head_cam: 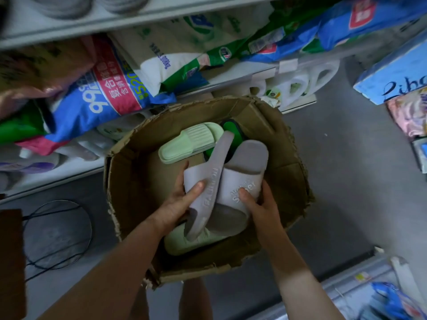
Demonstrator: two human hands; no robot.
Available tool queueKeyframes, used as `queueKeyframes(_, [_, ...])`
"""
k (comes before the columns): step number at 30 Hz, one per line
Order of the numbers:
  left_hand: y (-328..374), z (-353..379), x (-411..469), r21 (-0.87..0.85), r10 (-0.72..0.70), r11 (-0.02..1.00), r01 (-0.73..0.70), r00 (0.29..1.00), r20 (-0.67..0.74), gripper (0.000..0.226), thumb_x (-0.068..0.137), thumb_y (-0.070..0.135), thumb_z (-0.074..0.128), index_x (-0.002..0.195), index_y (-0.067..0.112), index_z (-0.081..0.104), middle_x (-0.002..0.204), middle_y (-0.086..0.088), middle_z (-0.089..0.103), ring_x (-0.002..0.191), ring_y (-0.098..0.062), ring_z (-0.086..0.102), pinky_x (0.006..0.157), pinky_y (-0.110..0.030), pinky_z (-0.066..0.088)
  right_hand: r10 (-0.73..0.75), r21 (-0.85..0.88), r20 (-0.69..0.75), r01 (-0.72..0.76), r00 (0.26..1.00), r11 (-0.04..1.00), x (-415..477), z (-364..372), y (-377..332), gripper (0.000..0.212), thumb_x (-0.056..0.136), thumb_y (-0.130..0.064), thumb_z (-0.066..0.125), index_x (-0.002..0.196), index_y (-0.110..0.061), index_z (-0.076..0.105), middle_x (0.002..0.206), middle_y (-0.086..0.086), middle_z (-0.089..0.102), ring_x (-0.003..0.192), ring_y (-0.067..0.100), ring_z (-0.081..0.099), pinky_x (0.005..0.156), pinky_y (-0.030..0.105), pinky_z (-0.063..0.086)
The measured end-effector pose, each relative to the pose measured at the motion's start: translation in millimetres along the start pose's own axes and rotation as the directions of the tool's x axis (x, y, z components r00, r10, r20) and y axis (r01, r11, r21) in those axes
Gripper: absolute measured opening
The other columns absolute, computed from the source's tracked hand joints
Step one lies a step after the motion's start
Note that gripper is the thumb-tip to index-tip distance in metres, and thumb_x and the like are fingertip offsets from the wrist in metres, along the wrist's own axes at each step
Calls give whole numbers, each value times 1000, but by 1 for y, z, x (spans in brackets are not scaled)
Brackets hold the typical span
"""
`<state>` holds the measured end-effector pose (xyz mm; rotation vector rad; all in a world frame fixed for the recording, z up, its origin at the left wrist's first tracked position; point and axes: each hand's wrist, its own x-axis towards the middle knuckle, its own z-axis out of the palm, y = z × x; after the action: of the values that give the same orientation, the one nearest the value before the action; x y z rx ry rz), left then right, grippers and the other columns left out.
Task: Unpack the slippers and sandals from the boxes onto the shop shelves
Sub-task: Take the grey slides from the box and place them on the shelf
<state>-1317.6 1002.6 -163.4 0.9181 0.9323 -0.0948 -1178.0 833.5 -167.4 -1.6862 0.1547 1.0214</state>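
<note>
Over a torn brown cardboard box point(288, 181), frame centre
Left hand point(179, 205) grips a pale grey foam slipper point(213, 181) on edge; right hand point(258, 207) clasps its twin point(248, 158), seemingly touching

Single head-worn view, looking steeply down, close over an open cardboard box point(288, 181), floor-level shelves beyond

One cardboard box point(288, 172) stands on the floor. Inside I count five slippers: two grey slippers point(215, 181), two pale green slippers point(189, 142) and one dark green slipper point(231, 130), half hidden at the box's far edge. Two hands are in there, the left hand point(176, 205) and the right hand point(261, 209), each gripping one grey slipper. At the bottom shelf's front edge are at least three white jugs point(300, 84). On the floor lies one wire hoop point(57, 232).
</note>
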Motion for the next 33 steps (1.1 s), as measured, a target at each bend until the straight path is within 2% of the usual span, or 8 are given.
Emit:
queueKeyframes(5, [24, 5, -48, 138, 130, 985, -105, 974, -184, 90, 60, 52, 85, 133, 36, 34, 123, 5, 55, 106, -13, 60, 84, -33, 53, -96, -61, 81, 101, 992, 993, -49, -12, -32, 77, 79, -28, 81, 144, -40, 41, 128, -8, 64, 107, 15, 68, 82, 37, 60])
queueKeyframes(8, [36, 1, -79, 245, 232, 957, -155, 918, -323, 81, 64, 48, 82, 125, 34, 31, 122, 6, 47, 108, -13, 53, 85, -33, 50, -51, -6, 126, 52, 991, 999, -73, -17, -53, 81, 71, -32, 86, 142, -38, 45, 127, -2, 65, 107, 20, 68, 86, 44, 58])
queueKeyframes(11, [45, -4, -116, 311, 293, 930, -196, 906, -305, 77, 67, 53, 80, 124, 35, 32, 119, 9, 47, 105, -6, 52, 82, -25, 47, -14, -31, 231, 22, 973, 999, -97, -2, -72, 92, 55, -44, 90, 138, -40, 50, 125, -4, 67, 108, 20, 68, 94, 49, 54])
queueKeyframes(14, [46, -19, -156, 398, 381, 879, -263, 889, -254, 74, 61, 70, 67, 123, 41, 39, 122, 11, 51, 109, -7, 54, 90, -28, 46, -42, -55, 330, 64, 943, 996, -122, 21, -87, 95, 58, -42, 90, 141, -40, 46, 126, -6, 67, 110, 17, 67, 96, 47, 53])
queueKeyframes(20, [42, -70, -250, 67, 377, 925, -374, 877, -298, 56, 70, 29, 77, 120, 39, 56, 120, -2, 61, 107, -15, 62, 80, -26, 55, -130, -102, 499, 207, 857, 973, -170, 80, -113, 72, 75, -18, 80, 139, -28, 50, 124, 1, 69, 113, 21, 66, 100, 45, 51])
queueKeyframes(24, [28, -116, -309, 53, 414, 902, -428, 825, -384, 50, 83, 10, 73, 123, 33, 54, 120, -4, 59, 102, -13, 64, 77, -25, 56, -174, -175, 571, 326, 803, 929, -199, 138, -106, 88, 61, -39, 87, 139, -25, 51, 127, -1, 67, 113, 17, 65, 97, 40, 52])
queueKeyframes(29, [-4, -182, -387, 218, 521, 851, -478, 710, -473, 49, 85, 16, 72, 125, 32, 48, 116, 2, 58, 99, -4, 63, 77, -21, 54, -180, -217, 662, 416, 728, 883, -248, 220, -81, 74, 74, -26, 84, 138, -25, 49, 121, 1, 69, 106, 17, 68, 86, 33, 56])
queueKeyframes(33, [-42, -234, -458, 200, 521, 842, -500, 662, -538, 52, 83, 22, 75, 123, 38, 46, 116, 0, 55, 93, -7, 65, 76, -28, 56, -184, -223, 727, 481, 662, 848, -304, 285, -50, 75, 73, -28, 80, 140, -19, 49, 123, 2, 68, 102, 10, 69, 77, 22, 55])
